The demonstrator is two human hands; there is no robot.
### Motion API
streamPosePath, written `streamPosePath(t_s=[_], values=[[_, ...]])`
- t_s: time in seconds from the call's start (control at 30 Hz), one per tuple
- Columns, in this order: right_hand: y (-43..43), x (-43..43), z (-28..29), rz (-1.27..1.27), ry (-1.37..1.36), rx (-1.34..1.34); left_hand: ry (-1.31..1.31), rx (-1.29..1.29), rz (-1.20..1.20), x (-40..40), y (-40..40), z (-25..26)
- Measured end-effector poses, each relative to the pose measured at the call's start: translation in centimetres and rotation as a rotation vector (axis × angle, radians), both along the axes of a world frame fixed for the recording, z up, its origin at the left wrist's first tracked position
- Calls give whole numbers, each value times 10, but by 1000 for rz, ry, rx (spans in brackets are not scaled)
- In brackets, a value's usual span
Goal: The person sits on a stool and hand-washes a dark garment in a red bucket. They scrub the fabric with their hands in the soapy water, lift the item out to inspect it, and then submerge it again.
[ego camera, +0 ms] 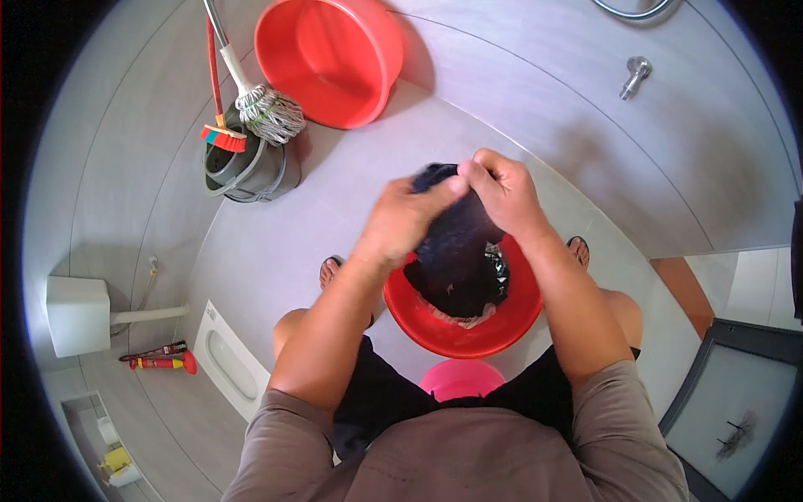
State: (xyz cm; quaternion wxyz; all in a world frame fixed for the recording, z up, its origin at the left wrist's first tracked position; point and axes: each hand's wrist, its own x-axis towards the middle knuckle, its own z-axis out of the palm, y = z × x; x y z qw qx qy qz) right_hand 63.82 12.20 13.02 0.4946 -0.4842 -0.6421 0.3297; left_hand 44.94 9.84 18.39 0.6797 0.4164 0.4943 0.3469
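A dark blue wet-looking cloth [457,219] hangs between my two hands above a red plastic basin [463,342]. My left hand [401,216] grips its upper left part, thumb on top, a little blurred. My right hand [505,188] pinches the top edge of the cloth with curled fingers, close to the left thumb. Inside the basin lie black fabric [461,292] and a pale pinkish cloth [464,321] along the near side. The lower end of the blue cloth overlaps the black fabric, so where one stops is hard to tell.
A pink plastic stool or tub [462,378] is close to my body. Ahead, a large red basin [326,56] leans on the wall beside a grey mop bucket [276,176], a string mop [271,113] and a brush [224,138]. A squat toilet [232,361] lies left; a framed door [734,401] stands right.
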Motion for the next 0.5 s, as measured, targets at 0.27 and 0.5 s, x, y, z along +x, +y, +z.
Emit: streamPosePath(t_s=[0.27,0.5], values=[[-3,37,-1,324,439,-437,-78,157,269,-34,3,-4],[-47,-88,11,117,246,175,-317,-310,380,1,15,-67]])
